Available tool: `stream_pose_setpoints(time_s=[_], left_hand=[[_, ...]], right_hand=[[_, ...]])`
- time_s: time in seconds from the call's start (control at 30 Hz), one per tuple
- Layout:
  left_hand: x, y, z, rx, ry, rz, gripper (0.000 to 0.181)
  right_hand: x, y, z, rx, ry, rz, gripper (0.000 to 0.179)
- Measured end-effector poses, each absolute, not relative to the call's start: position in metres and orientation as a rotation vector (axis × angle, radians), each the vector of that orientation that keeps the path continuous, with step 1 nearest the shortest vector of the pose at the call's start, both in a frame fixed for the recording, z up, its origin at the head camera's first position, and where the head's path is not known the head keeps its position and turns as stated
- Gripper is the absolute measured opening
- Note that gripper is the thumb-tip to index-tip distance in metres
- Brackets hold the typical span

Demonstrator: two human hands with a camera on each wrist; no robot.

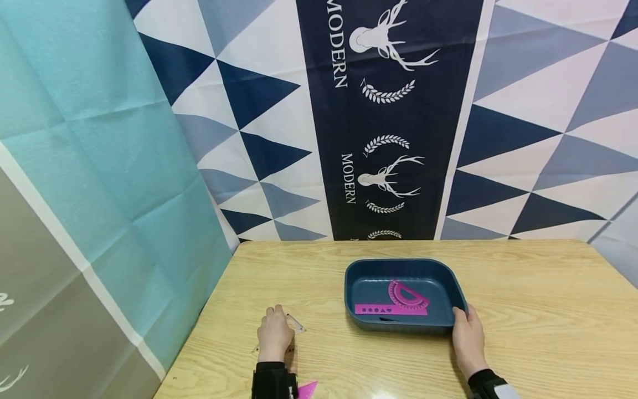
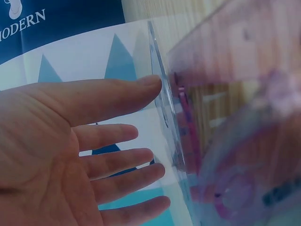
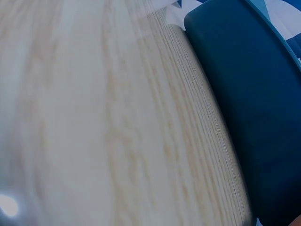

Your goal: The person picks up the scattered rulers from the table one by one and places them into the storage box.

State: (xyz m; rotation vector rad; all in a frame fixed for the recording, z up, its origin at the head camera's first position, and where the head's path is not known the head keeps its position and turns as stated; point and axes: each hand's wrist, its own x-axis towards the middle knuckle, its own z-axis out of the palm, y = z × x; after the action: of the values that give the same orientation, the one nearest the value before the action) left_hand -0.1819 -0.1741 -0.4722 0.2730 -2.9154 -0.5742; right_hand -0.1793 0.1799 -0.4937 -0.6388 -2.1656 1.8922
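Observation:
My left hand [image 1: 275,335] is over a clear set square [image 1: 297,324] at the left of the table, mostly hidden beneath it. In the left wrist view the fingers [image 2: 127,162] are fairly straight and spread, and the thumb meets the edge of the clear sheet [image 2: 162,70]. With my right hand [image 1: 468,338] I grip the near right corner of a dark blue plastic tray [image 1: 351,299], thumb over its rim. A pink ruler [image 1: 391,310] and a pink protractor [image 1: 410,296] lie inside. Only the tray's outer wall [image 3: 244,94] fills the right wrist view's right side.
A pink pointed piece [image 1: 307,390] shows beside the left wrist at the bottom edge, partly hidden. The wooden table [image 1: 543,299] extends right of the tray. Patterned cloth [image 1: 249,111] hangs behind the table and along its left side.

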Motion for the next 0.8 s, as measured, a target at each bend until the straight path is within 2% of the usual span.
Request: stream_pose_setpoints(time_s=[0.23,0.63,0.8], left_hand=[[-0.1840,-0.1766,-0.4733,0.274,-2.940,-0.595,0.046],[-0.1830,-0.1763,-0.4751,0.108,-2.991,-0.641,0.048],[-0.1839,-0.1756,-0.4769,0.056,-2.982,-0.605,0.043]], right_hand=[[-0.1797,0.1807,-0.4947,-0.644,-2.188,1.860,0.052],[-0.1784,0.1804,-0.4943,-0.630,-2.205,1.847,0.051],[-0.1784,0.1812,-0.4929,-0.635,-2.208,1.844,0.052]])
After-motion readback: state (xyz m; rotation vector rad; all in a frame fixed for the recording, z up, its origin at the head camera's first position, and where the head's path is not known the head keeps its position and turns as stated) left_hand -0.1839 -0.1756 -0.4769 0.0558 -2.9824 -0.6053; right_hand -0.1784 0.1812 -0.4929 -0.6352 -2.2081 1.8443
